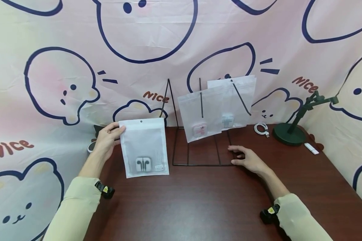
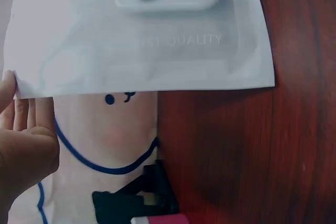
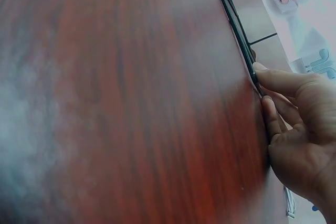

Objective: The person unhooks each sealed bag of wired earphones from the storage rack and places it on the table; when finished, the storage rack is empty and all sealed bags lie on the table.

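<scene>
My left hand (image 1: 108, 137) pinches the upper left edge of a white zip pouch (image 1: 144, 140), thumb in front, in the head view. A case of wired earphones (image 1: 143, 164) shows through the pouch's lower part. In the left wrist view the pouch (image 2: 147, 66) hangs beside the thumb and fingers. My right hand (image 1: 248, 160) grips the front right corner of a black wire display rack (image 1: 199, 165). The right wrist view shows thumb and fingers (image 3: 273, 116) around its thin black bar (image 3: 236, 27). Two more pouches hang on the rack's hooks, one with pink earphones (image 1: 200, 130).
Right of the rack lie a coiled white cable (image 1: 261, 129) and a small white stick (image 1: 311, 148), with a dark green stand (image 1: 289, 132) between them. Dark objects stand behind my left hand. A cartoon-printed cloth (image 1: 144, 33) hangs behind the brown table (image 1: 181, 207).
</scene>
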`<state>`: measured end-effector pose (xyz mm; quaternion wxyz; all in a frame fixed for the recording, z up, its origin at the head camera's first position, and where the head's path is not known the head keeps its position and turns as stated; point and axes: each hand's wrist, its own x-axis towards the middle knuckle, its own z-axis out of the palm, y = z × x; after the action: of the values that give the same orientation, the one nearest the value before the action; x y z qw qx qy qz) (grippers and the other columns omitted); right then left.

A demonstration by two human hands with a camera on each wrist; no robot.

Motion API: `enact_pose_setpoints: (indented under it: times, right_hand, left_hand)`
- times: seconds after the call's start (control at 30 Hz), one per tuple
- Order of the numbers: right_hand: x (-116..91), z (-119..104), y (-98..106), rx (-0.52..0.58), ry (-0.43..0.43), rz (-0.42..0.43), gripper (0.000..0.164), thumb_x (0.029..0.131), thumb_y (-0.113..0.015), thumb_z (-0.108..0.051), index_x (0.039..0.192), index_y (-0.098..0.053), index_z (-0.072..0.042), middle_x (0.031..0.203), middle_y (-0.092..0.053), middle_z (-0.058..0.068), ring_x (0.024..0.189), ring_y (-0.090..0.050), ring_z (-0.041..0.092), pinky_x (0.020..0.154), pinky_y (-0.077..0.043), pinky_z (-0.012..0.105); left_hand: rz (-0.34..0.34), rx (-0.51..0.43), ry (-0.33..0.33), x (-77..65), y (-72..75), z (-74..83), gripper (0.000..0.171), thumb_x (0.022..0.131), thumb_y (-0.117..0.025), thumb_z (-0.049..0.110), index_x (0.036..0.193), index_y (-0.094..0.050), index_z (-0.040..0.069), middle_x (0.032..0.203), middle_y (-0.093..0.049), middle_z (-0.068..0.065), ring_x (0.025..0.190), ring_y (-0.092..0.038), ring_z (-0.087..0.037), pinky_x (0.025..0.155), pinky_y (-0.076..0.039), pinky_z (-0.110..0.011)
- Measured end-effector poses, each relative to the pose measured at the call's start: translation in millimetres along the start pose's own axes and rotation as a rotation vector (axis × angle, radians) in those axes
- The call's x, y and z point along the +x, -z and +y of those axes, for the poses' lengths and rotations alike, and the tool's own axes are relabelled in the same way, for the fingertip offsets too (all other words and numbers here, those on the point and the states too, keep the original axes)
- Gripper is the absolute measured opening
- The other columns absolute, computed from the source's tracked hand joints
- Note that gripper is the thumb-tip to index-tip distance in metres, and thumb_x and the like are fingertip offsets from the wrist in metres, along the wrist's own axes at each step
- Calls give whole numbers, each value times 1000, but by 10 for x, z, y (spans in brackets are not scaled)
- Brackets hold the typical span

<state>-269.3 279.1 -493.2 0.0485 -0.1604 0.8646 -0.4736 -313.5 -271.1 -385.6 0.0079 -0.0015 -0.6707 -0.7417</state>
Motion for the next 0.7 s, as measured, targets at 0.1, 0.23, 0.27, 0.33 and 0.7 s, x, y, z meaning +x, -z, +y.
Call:
enact_pose_setpoints:
  times: [0.1, 0.23, 0.27, 0.33, 0.7]
  right_hand:
    - [13, 1, 10, 1, 4, 1, 54, 88, -73, -12, 138, -53, -11, 139, -54, 8, 128, -48, 27, 100, -42, 42]
    - [29, -3, 9, -6, 8, -1, 54, 88, -73, -13, 138, -53, -12, 140, -53, 7, 129, -48, 27, 99, -43, 39]
    - [31, -2, 7, -8, 7, -1, 54, 88, -73, -13, 138, -53, -12, 140, -53, 6, 129, -48, 26, 99, -43, 37]
    - [26, -3, 5, -10, 3, 1, 54, 87, -73, -12, 138, -54, -12, 139, -54, 6, 128, -48, 26, 98, -44, 35]
    - [-3, -6, -4, 0, 7, 10, 54, 88, -73, -11, 138, -53, -10, 140, -54, 7, 128, -48, 27, 97, -44, 33]
  left_hand:
    - [51, 66, 32, 125, -40, -74, 32, 86, -75, 26, 112, -61, 13, 93, -70, 8, 81, -66, -8, 66, -55, -24]
    - [97, 160, 61, 271, -75, -179, 36, 87, -73, 32, 116, -61, 13, 98, -66, 7, 83, -64, -8, 71, -54, -24]
    - [106, 188, 72, 303, -84, -207, 38, 88, -72, 34, 119, -60, 13, 101, -64, 6, 85, -63, -9, 73, -53, -25]
    - [117, 239, 98, 361, -97, -263, 44, 90, -70, 36, 126, -59, 13, 110, -61, 3, 90, -61, -9, 76, -52, -25]
    - [91, 337, 214, 526, -115, -501, 61, 97, -60, 34, 151, -38, 18, 147, -44, -13, 118, -54, -21, 95, -48, -32]
